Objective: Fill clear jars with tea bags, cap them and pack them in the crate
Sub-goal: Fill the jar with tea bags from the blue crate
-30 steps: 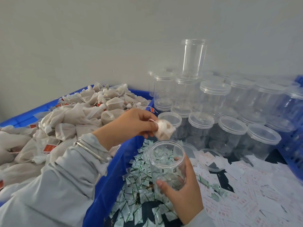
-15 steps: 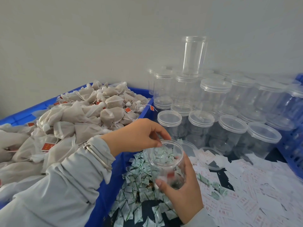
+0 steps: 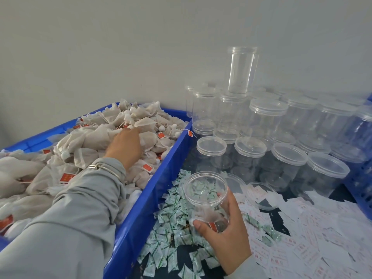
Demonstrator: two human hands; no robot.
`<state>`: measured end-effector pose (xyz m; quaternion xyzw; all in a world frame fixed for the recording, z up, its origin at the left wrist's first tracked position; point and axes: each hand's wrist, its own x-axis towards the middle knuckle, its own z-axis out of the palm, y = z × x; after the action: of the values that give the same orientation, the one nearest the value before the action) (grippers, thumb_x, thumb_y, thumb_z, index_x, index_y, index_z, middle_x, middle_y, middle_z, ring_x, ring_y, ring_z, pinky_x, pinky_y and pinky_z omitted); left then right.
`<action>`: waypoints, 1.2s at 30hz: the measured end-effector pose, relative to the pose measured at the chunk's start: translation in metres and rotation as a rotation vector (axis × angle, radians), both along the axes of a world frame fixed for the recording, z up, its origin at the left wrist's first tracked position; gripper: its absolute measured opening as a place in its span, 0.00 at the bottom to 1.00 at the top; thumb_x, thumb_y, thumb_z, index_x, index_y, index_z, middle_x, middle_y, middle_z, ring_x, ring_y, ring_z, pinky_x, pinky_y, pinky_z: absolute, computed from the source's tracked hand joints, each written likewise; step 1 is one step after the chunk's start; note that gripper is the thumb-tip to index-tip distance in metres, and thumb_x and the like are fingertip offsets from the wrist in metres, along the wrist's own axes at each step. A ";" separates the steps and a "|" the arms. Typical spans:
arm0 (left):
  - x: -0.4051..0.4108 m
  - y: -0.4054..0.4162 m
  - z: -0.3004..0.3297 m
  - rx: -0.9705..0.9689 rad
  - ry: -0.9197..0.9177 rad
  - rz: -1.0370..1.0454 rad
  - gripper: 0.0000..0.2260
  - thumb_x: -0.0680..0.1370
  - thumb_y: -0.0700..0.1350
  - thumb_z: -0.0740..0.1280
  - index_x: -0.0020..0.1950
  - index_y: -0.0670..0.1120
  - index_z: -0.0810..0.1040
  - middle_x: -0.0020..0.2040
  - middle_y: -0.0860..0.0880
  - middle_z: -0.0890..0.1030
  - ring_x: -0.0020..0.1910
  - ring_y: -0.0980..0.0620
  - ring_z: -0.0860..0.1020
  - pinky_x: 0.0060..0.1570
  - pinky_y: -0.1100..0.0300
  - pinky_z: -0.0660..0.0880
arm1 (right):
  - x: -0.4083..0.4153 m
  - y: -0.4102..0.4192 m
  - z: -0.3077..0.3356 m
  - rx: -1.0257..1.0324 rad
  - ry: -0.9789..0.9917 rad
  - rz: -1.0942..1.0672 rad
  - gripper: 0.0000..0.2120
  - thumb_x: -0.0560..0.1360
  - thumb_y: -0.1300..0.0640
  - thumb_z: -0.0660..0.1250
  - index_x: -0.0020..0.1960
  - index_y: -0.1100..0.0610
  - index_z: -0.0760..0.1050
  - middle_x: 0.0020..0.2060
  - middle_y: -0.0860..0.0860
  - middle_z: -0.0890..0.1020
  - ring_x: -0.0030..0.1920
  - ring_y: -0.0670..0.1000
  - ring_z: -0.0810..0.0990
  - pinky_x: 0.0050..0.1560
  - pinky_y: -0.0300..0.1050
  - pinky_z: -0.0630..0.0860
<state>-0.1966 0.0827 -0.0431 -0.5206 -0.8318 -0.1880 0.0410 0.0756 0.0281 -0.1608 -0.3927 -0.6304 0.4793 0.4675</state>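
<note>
The person's right hand (image 3: 225,228), at about five o'clock in the head view, curls its fingers and thumb round an open, lidless clear plastic jar (image 3: 206,195), held upright above the dark counter (image 3: 181,256); one pale mesh tea bag with a red tag (image 3: 205,216) lies at the bottom of the jar. The left hand (image 3: 125,146), at about nine o'clock, reaches from a grey sleeve (image 3: 66,218) with a silver bangle (image 3: 104,169) at the wrist and rests on the heap of pale mesh tea bags (image 3: 90,141) that fills the large blue plastic crate (image 3: 153,200); its fingertips are buried among the bags, so whether they pinch one cannot be told. Below the jar, at six o'clock, small green-and-white paper sachets (image 3: 171,222) are scattered on the counter beside the crate's wall. At four o'clock lie many white paper slips with red print (image 3: 302,244). Just beside the held jar, toward three o'clock, two loose clear lids (image 3: 263,196) lie flat on the slips. From twelve to two o'clock stands a crowd of capped clear jars (image 3: 285,158), empty, stacked in tiers against the grey wall (image 3: 141,47), and one tall uncapped clear jar (image 3: 242,70) stands upright on top of them. A second blue crate's edge (image 3: 360,186) shows at three o'clock.
</note>
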 end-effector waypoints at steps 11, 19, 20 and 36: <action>-0.015 0.011 -0.010 -0.106 0.106 -0.010 0.10 0.77 0.41 0.65 0.56 0.40 0.75 0.51 0.44 0.77 0.46 0.47 0.73 0.41 0.60 0.66 | -0.001 -0.001 0.002 0.005 -0.016 -0.005 0.47 0.62 0.56 0.80 0.65 0.27 0.55 0.67 0.34 0.66 0.67 0.32 0.63 0.67 0.46 0.69; 0.024 -0.004 0.026 0.313 -0.365 -0.130 0.19 0.75 0.50 0.68 0.28 0.46 0.65 0.25 0.52 0.66 0.26 0.53 0.66 0.28 0.59 0.59 | 0.000 0.001 -0.003 0.006 -0.019 -0.008 0.47 0.61 0.54 0.80 0.63 0.25 0.53 0.62 0.28 0.64 0.60 0.22 0.61 0.60 0.36 0.68; 0.030 -0.006 0.028 0.316 -0.503 -0.183 0.20 0.74 0.52 0.69 0.28 0.45 0.66 0.25 0.53 0.66 0.26 0.54 0.65 0.28 0.61 0.61 | 0.000 0.001 -0.003 0.004 -0.017 -0.005 0.47 0.61 0.54 0.80 0.65 0.26 0.54 0.63 0.29 0.65 0.61 0.23 0.62 0.60 0.36 0.69; 0.098 -0.027 0.019 -0.259 -0.647 -0.798 0.07 0.70 0.50 0.75 0.45 0.51 0.81 0.38 0.54 0.83 0.32 0.58 0.80 0.35 0.69 0.74 | -0.002 0.004 -0.008 -0.025 0.048 0.025 0.48 0.61 0.60 0.81 0.71 0.36 0.59 0.68 0.44 0.69 0.68 0.47 0.70 0.61 0.52 0.76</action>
<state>-0.0984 0.0561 -0.0242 -0.7130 -0.5555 -0.2355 -0.3571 0.0738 0.0319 -0.1688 -0.3789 -0.6181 0.5021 0.4715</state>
